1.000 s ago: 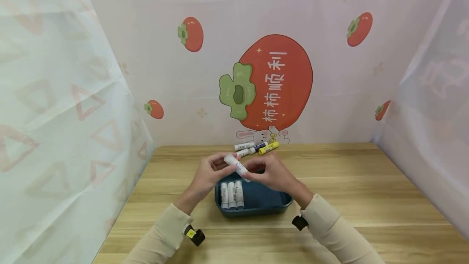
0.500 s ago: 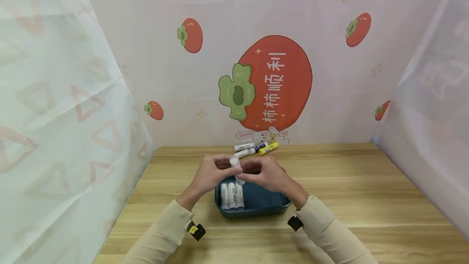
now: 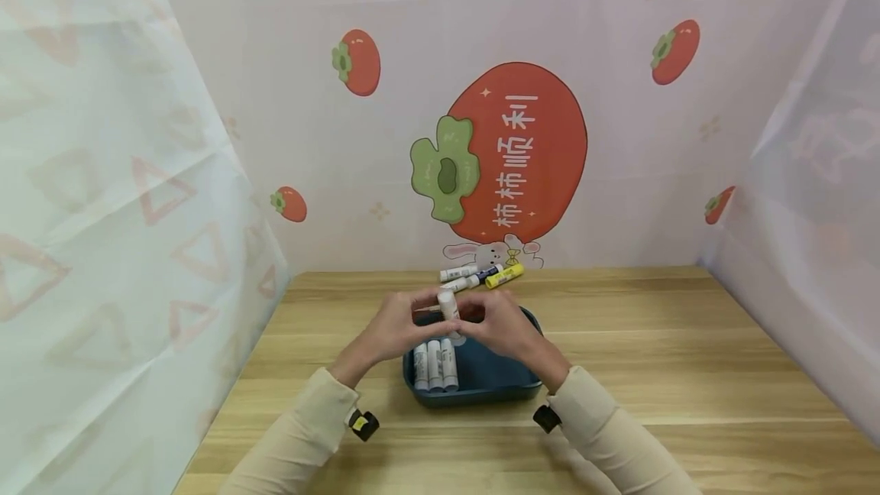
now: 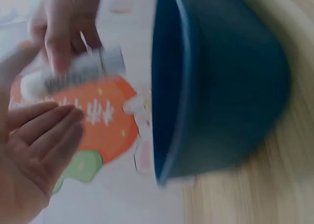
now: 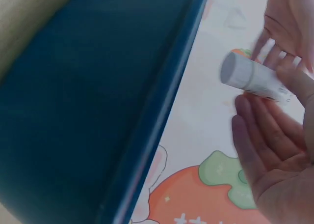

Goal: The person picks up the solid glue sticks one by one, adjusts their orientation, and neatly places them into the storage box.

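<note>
Since sharing seems steadier | my left grip (image 3: pixel 393 325) and right grip (image 3: pixel 507 329) pinch the white tube (image 3: pixel 448 305) | above the blue bin (image 3: pixel 481 399)

Below the frame's centre, the left hand (image 3: pixel 402 323) and right hand (image 3: pixel 505 327) meet thumb to thumb, pinching; beige-sleeved forearms (image 3: pixel 299 434) slant inward from the bottom edge.
</note>
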Demonstrator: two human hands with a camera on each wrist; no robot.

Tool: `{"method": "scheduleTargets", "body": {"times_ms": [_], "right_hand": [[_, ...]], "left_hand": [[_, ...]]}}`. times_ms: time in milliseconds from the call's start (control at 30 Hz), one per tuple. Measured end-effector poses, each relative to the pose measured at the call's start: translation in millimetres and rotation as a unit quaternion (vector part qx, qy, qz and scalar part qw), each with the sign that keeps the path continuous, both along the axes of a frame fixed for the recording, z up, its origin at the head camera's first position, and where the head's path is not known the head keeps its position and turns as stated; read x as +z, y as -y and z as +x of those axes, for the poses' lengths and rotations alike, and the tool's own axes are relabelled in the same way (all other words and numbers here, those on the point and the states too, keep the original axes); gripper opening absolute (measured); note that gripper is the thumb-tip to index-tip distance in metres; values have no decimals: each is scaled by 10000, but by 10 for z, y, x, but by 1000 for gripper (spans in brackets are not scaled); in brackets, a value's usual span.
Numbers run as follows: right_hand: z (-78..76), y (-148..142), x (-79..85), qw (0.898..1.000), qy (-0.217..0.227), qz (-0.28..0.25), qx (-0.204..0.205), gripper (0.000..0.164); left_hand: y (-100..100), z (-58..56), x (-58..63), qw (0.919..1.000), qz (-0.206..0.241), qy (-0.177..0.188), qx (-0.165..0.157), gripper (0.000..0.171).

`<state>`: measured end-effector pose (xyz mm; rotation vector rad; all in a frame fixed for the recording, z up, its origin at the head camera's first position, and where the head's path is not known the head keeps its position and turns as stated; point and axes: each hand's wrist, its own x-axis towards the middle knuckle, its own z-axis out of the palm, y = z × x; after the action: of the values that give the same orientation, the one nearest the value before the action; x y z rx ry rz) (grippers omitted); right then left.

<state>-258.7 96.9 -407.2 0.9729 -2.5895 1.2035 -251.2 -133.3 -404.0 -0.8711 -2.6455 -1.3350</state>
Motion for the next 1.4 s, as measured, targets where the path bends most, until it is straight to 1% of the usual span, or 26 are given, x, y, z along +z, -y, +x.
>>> {"method": "scheduleTargets", "body": {"times_ms": [33, 67, 100, 167, 233, 267, 333, 433, 533, 600, 700, 800, 867, 967, 1100, 1200, 1400], "right_hand": [[-3, -8, 5, 9999, 42, 87, -34, 16], [-5, -16, 15, 9998, 135, 160, -63, 15], [-9, -23, 23, 9993, 253, 240, -103, 14], [-21, -44, 29, 9977, 494, 405, -220, 15], [-31, -61, 15, 9945, 807, 534, -407, 18], [-31, -66, 6, 9919, 994, 599, -524, 19], [-38, -74, -34, 9847, 1350, 795, -769, 23], [-36, -67, -107, 9678, 1926, 1147, -1147, 28], [-32, -39, -198, 9523, 2299, 1485, -1352, 33], [-36, -12, -265, 9458, 2450, 1564, -1447, 36], [-54, 36, -354, 9420, 2538, 1584, -1521, 41], [-80, 86, -421, 9378, 2606, 1645, -1600, 41], [-95, 115, -449, 9340, 2671, 1708, -1648, 38], [-109, 153, -472, 9280, 2790, 1774, -1719, 34], [-107, 190, -471, 9257, 2856, 1774, -1732, 32], [-103, 208, -465, 9258, 2851, 1774, -1738, 31], [-111, 224, -463, 9244, 2841, 1825, -1774, 29]], "left_hand": [[51, -9, -22, 9986, -520, -109, -45, 71], [101, -12, -43, 9942, -1050, -197, -75, 82], [147, -9, -63, 9875, -1555, -252, -93, 93], [233, 9, -118, 9694, -2429, -344, -104, 111], [299, 27, -194, 9546, -2944, -408, -192, 121], [327, 45, -228, 9510, -3058, -400, -234, 124], [372, 72, -308, 9479, -3145, -413, -299, 128], [420, 112, -422, 9436, -3266, -413, -344, 132], [447, 149, -498, 9408, -3358, -334, -334, 133], [453, 166, -527, 9411, -3353, -283, -327, 133], [457, 182, -544, 9441, -3277, -237, -285, 132], [456, 185, -549, 9455, -3235, -258, -268, 131], [454, 180, -552, 9440, -3274, -316, -269, 131], [446, 172, -558, 9396, -3384, -430, -283, 131], [437, 167, -561, 9357, -3481, -498, -288, 130], [436, 168, -563, 9353, -3491, -504, -287, 130], [438, 180, -558, 9373, -3435, -511, -274, 130]]}}
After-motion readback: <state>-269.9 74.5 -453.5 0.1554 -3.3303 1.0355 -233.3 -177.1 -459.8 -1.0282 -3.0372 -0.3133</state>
